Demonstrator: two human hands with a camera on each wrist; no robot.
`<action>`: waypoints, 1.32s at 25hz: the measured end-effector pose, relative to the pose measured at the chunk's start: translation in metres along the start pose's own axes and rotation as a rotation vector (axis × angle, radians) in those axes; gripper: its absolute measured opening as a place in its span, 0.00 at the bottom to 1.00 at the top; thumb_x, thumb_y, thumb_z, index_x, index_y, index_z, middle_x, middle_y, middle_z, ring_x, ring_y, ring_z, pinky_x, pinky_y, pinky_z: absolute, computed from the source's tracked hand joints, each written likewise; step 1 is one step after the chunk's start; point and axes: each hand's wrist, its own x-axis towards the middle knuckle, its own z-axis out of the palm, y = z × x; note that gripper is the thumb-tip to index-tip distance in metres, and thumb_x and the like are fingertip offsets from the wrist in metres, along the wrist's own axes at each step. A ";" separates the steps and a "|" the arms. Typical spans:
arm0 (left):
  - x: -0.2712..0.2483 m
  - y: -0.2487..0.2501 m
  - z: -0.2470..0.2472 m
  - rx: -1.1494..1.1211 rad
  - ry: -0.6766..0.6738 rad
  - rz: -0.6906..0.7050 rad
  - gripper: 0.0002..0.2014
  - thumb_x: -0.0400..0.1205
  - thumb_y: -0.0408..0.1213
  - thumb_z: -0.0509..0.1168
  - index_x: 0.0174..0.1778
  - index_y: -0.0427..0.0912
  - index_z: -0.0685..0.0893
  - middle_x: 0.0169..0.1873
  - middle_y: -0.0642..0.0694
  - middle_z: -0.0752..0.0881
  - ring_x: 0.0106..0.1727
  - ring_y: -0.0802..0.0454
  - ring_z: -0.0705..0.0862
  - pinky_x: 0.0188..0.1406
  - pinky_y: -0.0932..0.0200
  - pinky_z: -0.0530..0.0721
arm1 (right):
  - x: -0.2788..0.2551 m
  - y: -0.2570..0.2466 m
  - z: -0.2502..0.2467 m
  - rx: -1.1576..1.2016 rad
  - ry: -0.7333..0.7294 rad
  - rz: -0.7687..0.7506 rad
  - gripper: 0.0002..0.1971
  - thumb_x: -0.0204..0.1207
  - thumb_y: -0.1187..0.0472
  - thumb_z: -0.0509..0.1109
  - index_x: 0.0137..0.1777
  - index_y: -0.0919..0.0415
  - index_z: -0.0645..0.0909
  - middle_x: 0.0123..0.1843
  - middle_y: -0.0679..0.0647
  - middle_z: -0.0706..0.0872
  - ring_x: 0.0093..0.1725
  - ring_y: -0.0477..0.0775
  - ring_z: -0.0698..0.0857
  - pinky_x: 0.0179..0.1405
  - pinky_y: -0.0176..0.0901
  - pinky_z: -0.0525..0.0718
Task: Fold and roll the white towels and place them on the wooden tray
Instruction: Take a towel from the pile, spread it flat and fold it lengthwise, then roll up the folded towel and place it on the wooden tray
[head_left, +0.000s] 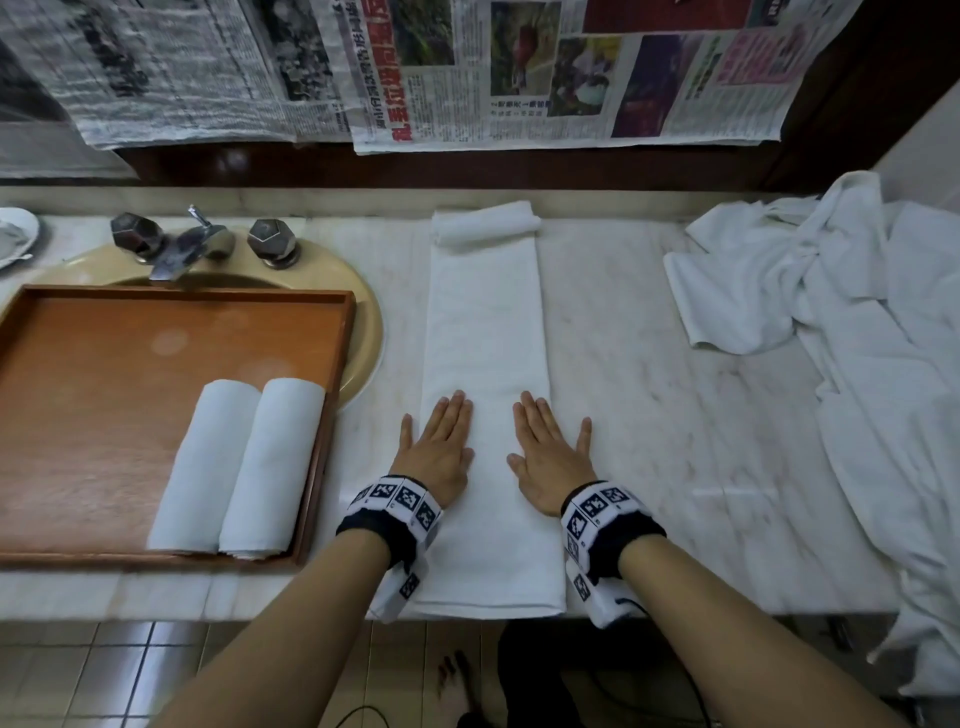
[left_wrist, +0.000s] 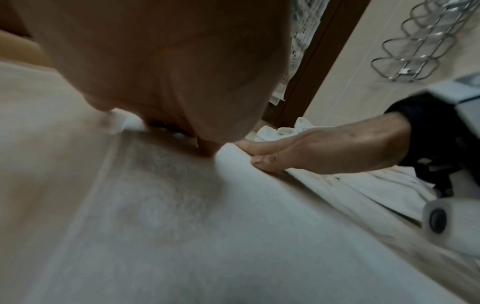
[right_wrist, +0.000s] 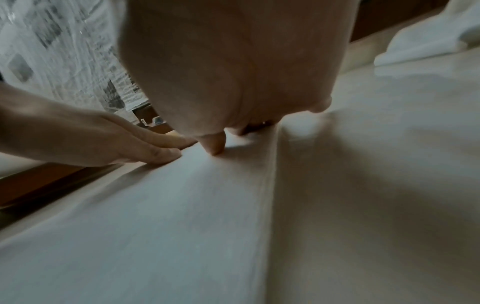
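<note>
A white towel (head_left: 485, 322), folded into a long narrow strip, lies on the marble counter (head_left: 675, 415) and runs from the front edge to the back. Its far end is curled into a small roll (head_left: 488, 221). My left hand (head_left: 441, 441) and right hand (head_left: 550, 449) lie flat, palms down, side by side on the strip's near part, fingers straight. Both wrist views show the palms pressed on the towel (left_wrist: 233, 226) (right_wrist: 182, 216). Two rolled white towels (head_left: 244, 467) sit side by side in the wooden tray (head_left: 104, 374) at the left.
The tray rests over a beige sink (head_left: 363, 332) with metal taps (head_left: 176, 241). A heap of loose white towels (head_left: 841, 322) covers the counter's right side. Newspaper sheets (head_left: 467, 67) hang on the wall behind. A wire rack (left_wrist: 428, 41) hangs on the tiled wall.
</note>
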 end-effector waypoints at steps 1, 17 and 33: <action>0.009 -0.001 -0.008 0.008 -0.002 -0.020 0.31 0.90 0.42 0.44 0.85 0.46 0.34 0.83 0.53 0.31 0.84 0.55 0.34 0.82 0.38 0.35 | 0.008 0.000 -0.011 -0.001 -0.007 0.010 0.32 0.88 0.50 0.44 0.85 0.57 0.32 0.84 0.47 0.27 0.84 0.46 0.31 0.77 0.76 0.34; -0.067 0.008 0.070 0.013 0.186 0.116 0.34 0.82 0.55 0.25 0.85 0.49 0.35 0.82 0.54 0.30 0.83 0.53 0.31 0.83 0.37 0.39 | -0.065 -0.024 0.064 -0.035 0.110 -0.089 0.33 0.88 0.44 0.42 0.84 0.54 0.28 0.83 0.45 0.24 0.82 0.48 0.26 0.78 0.75 0.34; -0.087 -0.030 0.093 0.074 0.300 0.057 0.31 0.84 0.54 0.26 0.85 0.53 0.35 0.83 0.57 0.33 0.84 0.57 0.32 0.82 0.42 0.33 | -0.072 0.003 0.090 -0.065 0.246 -0.009 0.34 0.81 0.41 0.30 0.84 0.53 0.30 0.84 0.44 0.25 0.82 0.44 0.27 0.78 0.73 0.31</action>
